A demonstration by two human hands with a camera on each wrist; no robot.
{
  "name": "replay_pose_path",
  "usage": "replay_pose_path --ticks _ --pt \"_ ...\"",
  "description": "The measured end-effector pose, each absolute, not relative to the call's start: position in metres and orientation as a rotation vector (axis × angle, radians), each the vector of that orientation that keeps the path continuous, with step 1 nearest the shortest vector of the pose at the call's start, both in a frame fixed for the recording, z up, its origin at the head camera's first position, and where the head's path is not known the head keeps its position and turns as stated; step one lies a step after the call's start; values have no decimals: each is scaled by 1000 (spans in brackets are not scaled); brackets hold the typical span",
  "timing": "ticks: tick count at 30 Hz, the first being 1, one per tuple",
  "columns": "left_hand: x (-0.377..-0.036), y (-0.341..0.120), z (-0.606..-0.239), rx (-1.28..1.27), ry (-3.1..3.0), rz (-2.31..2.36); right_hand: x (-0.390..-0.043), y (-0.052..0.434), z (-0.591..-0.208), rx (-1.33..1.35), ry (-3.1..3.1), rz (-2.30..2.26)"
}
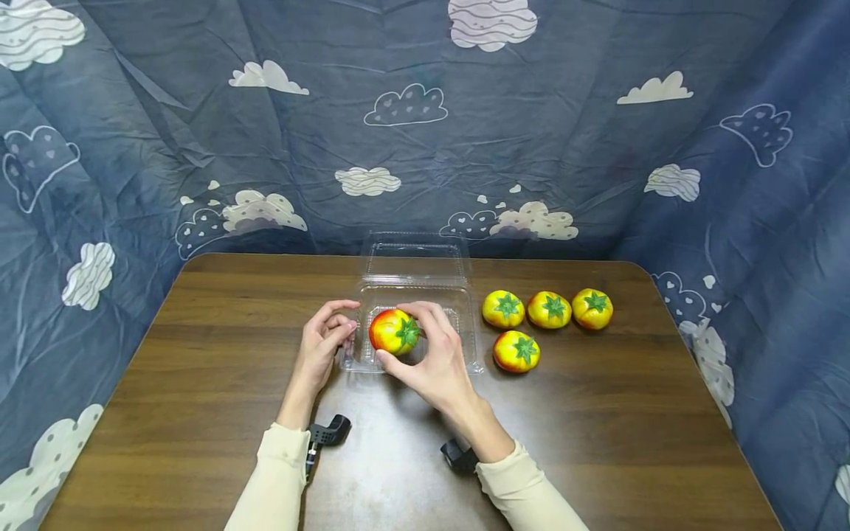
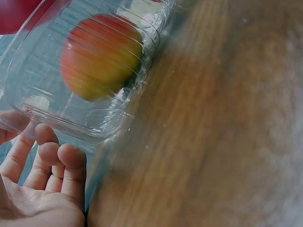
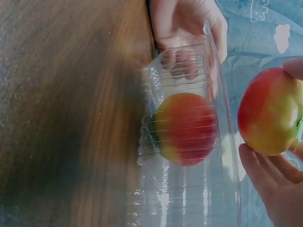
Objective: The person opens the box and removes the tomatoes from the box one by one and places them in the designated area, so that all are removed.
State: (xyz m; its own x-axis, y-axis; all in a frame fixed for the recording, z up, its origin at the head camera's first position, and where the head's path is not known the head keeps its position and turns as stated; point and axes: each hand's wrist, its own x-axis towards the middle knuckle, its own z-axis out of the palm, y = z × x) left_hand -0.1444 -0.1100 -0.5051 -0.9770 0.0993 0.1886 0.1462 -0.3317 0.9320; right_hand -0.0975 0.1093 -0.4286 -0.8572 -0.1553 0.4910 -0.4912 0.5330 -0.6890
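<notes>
Brown tabletop (image 1: pixel 199 413), cloud cloth behind. Your left hand (image 1: pixel 323 341) touches the clear clamshell box (image 1: pixel 458 324) at its edge, fingers relaxed. Your right hand (image 1: pixel 432 361) grips a tomato (image 1: pixel 393 331) over the box. It looks smooth, probably light; hold its sides. Four tomatoes (image 1: pixel 548 310) lie right.

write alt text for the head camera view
A right hand holds a red-and-yellow toy tomato over an open clear plastic clamshell box on a brown wooden table, while the left hand touches the box's left edge. Four more tomatoes lie to its right.
</notes>
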Motion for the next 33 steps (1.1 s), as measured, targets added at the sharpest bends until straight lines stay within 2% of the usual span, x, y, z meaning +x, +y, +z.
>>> replay_pose_path --ticks 15,33 --pt "-146 -109 -507 -342 -1792 -2520 -95 124 -427 489 -2361 1170" --pt "-145 -110 -506 -348 -1793 -2515 -102 194 -420 276 -2428 1027"
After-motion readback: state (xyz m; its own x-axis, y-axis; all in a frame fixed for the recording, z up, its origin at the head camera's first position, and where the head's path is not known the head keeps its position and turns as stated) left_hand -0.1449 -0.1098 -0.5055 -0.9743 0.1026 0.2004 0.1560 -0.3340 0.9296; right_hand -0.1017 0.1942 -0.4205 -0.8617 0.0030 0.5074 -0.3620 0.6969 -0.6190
